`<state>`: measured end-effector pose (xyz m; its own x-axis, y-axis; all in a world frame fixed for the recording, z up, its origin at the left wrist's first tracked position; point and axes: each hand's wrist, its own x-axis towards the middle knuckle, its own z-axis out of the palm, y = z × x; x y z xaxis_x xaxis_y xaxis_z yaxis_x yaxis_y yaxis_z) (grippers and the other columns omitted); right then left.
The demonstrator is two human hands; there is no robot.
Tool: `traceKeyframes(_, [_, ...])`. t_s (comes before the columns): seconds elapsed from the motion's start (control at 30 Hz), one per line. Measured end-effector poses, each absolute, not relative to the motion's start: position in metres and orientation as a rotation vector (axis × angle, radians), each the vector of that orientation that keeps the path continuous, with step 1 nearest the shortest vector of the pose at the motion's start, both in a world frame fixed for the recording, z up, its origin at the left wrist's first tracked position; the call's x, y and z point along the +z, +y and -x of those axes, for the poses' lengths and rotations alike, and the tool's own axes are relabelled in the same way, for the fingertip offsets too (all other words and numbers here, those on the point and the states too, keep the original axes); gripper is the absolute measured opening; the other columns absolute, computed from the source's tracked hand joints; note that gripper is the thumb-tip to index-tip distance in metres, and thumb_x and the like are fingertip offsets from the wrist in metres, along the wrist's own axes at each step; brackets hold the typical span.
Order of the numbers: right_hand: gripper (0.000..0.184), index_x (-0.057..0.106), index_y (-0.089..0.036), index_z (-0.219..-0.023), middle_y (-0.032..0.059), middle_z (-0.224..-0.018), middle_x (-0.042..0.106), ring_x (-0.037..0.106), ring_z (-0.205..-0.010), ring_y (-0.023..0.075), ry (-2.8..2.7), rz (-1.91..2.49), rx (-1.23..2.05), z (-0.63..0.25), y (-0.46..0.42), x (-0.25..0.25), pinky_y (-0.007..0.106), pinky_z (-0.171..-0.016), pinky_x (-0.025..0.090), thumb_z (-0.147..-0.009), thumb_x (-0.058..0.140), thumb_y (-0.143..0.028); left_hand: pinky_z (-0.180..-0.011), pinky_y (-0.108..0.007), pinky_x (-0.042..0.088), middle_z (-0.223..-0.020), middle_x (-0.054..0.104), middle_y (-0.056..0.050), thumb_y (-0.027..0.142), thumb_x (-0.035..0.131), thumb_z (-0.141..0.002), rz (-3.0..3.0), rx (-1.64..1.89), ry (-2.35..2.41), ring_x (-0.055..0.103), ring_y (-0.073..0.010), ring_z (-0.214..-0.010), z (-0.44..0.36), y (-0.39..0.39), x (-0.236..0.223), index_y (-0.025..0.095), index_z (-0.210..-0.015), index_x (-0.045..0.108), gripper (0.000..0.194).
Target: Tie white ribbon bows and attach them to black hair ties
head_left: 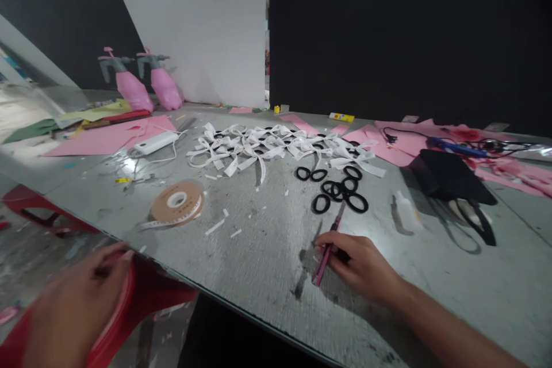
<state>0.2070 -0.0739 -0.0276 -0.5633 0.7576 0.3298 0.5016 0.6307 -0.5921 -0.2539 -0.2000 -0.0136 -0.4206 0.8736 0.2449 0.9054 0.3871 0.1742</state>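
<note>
Nearer and left of the ribbon spool (164, 201), the blurred left hand (75, 293) meets a red stool (140, 293); I cannot tell whether its fingers grip. Right of the spool: white ribbon loops (280, 146), black rings (340, 190), a pink cutter (323, 261) clamped in the right hand's (360, 264) fingers.

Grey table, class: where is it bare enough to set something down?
Bare patches lie between the spool and the right hand, in front of the scraps, and between the right forearm and black box. Crowded: the back, with ribbons and pink paper; beyond the hand, black rings.
</note>
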Motion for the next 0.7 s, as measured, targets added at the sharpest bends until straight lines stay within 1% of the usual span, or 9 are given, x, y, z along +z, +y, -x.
traceKeyframes(0.03, [0.019, 0.063, -0.02, -0.092, 0.0001, -0.069, 0.068, 0.063, -0.058, 0.0132, -2.287, 0.988, 0.597, -0.207, -0.074, -0.027, 0.026, -0.055, 0.047, -0.082, 0.048, -0.012, -0.086, -0.056, 0.053, -0.101, 0.069, -0.005, 0.051, 0.041, -0.083, 1.627, -0.481, -2.492, 0.065, -0.0364, -0.094, 0.238, -0.186, -0.007, 0.032, -0.117, 0.06, 0.043])
traceKeyframes(0.07, [0.02, 0.063, -0.019, -0.092, 0.0007, -0.07, 0.068, 0.063, -0.058, 0.0134, -2.292, 0.993, 0.601, -0.207, -0.074, -0.027, 0.026, -0.055, 0.047, -0.082, 0.048, -0.011, -0.094, -0.055, 0.05, -0.112, 0.066, -0.007, 0.05, 0.039, -0.084, 1.692, -0.513, -2.401, 0.063, -0.0354, -0.103, 0.226, -0.171, -0.001, 0.03, -0.119, 0.059, 0.045])
traceKeyframes(0.13, [0.022, 0.063, -0.019, -0.093, 0.0017, -0.071, 0.069, 0.063, -0.058, 0.0137, -2.302, 0.996, 0.605, -0.207, -0.074, -0.027, 0.026, -0.056, 0.046, -0.08, 0.047, -0.01, -0.109, -0.054, 0.039, -0.131, 0.056, -0.012, 0.047, 0.039, -0.086, 1.828, -0.52, -2.225, 0.051, -0.0356, -0.125, 0.213, -0.14, 0.007, 0.024, -0.129, 0.051, 0.051])
traceKeyframes(0.2, [0.023, 0.063, -0.019, -0.094, 0.0016, -0.071, 0.069, 0.063, -0.058, 0.0135, -2.312, 1.004, 0.608, -0.208, -0.074, -0.026, 0.025, -0.056, 0.046, -0.08, 0.046, -0.01, -0.113, -0.055, 0.033, -0.141, 0.05, -0.014, 0.047, 0.044, -0.086, 1.967, -0.393, -2.195, 0.042, -0.0369, -0.135, 0.214, -0.11, 0.007, 0.02, -0.134, 0.046, 0.056])
traceKeyframes(0.23, [0.023, 0.063, -0.019, -0.094, 0.0011, -0.07, 0.069, 0.063, -0.058, 0.0133, -2.315, 1.015, 0.607, -0.208, -0.074, -0.026, 0.025, -0.056, 0.046, -0.08, 0.046, -0.01, -0.113, -0.055, 0.032, -0.143, 0.048, -0.014, 0.048, 0.046, -0.086, 2.02, -0.326, -2.202, 0.039, -0.0375, -0.137, 0.217, -0.097, 0.005, 0.019, -0.133, 0.046, 0.056])
traceKeyframes(0.3, [0.023, 0.063, -0.02, -0.093, 0.0001, -0.069, 0.068, 0.063, -0.058, 0.0129, -2.311, 1.043, 0.604, -0.209, -0.073, -0.026, 0.024, -0.056, 0.045, -0.08, 0.046, -0.011, -0.112, -0.053, 0.032, -0.143, 0.047, -0.019, 0.049, 0.049, -0.085, 2.085, -0.248, -2.191, 0.04, -0.0382, -0.136, 0.222, -0.078, -0.002, 0.014, -0.13, 0.048, 0.057])
traceKeyframes(0.4, [0.023, 0.063, -0.02, -0.092, -0.0006, -0.069, 0.068, 0.061, -0.056, 0.012, -2.283, 1.07, 0.601, -0.209, -0.073, -0.025, 0.023, -0.055, 0.044, -0.079, 0.046, -0.012, -0.112, -0.05, 0.033, -0.135, 0.052, -0.022, 0.053, 0.047, -0.087, 2.016, -0.348, -2.11, 0.046, -0.0362, -0.129, 0.22, -0.064, -0.014, 0.011, -0.121, 0.052, 0.054])
traceKeyframes(0.53, [0.021, 0.063, -0.021, -0.093, -0.0031, -0.061, 0.063, 0.056, -0.051, 0.0112, -2.246, 1.104, 0.591, -0.208, -0.075, -0.023, 0.022, -0.053, 0.041, -0.08, 0.048, -0.014, -0.112, -0.046, 0.035, -0.13, 0.056, -0.018, 0.053, 0.043, -0.089, 1.944, -0.461, -2.034, 0.05, -0.0327, -0.124, 0.211, -0.066, -0.022, 0.016, -0.107, 0.06, 0.045])
traceKeyframes(0.7, [0.019, 0.063, -0.021, -0.089, -0.0035, -0.059, 0.061, 0.054, -0.05, 0.011, -2.222, 1.155, 0.609, -0.203, -0.076, -0.025, 0.022, -0.052, 0.038, -0.079, 0.048, -0.014, -0.112, -0.047, 0.037, -0.13, 0.055, -0.018, 0.053, 0.044, -0.09, 1.93, -0.457, -2.057, 0.051, -0.0337, -0.125, 0.211, -0.07, -0.02, 0.017, -0.107, 0.063, 0.045])
